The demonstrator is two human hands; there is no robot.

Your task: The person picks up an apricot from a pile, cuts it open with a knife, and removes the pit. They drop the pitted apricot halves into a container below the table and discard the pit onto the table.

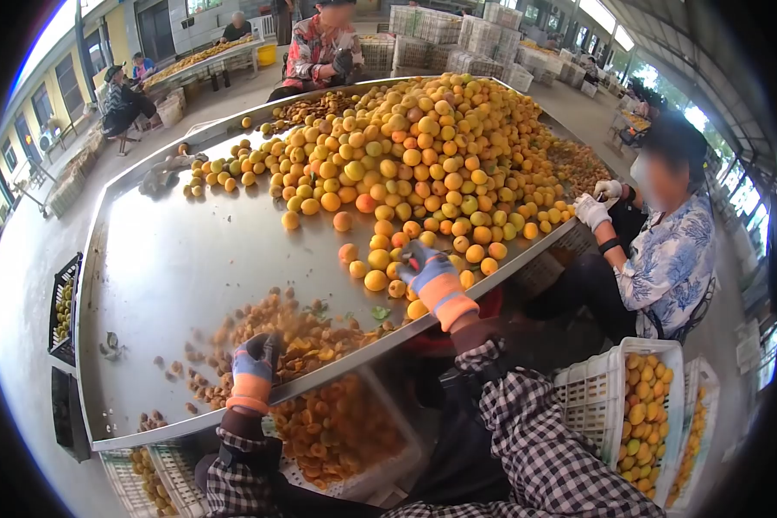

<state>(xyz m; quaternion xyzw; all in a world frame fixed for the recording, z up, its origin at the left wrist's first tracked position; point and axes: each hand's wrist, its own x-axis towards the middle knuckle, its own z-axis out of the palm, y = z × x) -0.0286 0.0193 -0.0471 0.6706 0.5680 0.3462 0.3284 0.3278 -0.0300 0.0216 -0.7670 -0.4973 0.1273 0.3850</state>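
Observation:
My right hand, in an orange and blue-grey glove, reaches over the near edge of the metal table. Its fingers are apart, beside loose apricots at the front of a large heap. My left hand, gloved alike, is at the table's near rim with its fingers curled in. Whatever those fingers hold, if anything, is hidden. Right beside it spreads a pile of brown apricot pits mixed with orange scraps. Below the rim, between my arms, a crate of split apricot halves stands partly blurred.
On the right sits a co-worker in white gloves; another person sits across the table. White crates of apricots stand at my right. A black crate is left of the table. A green leaf lies near the pits.

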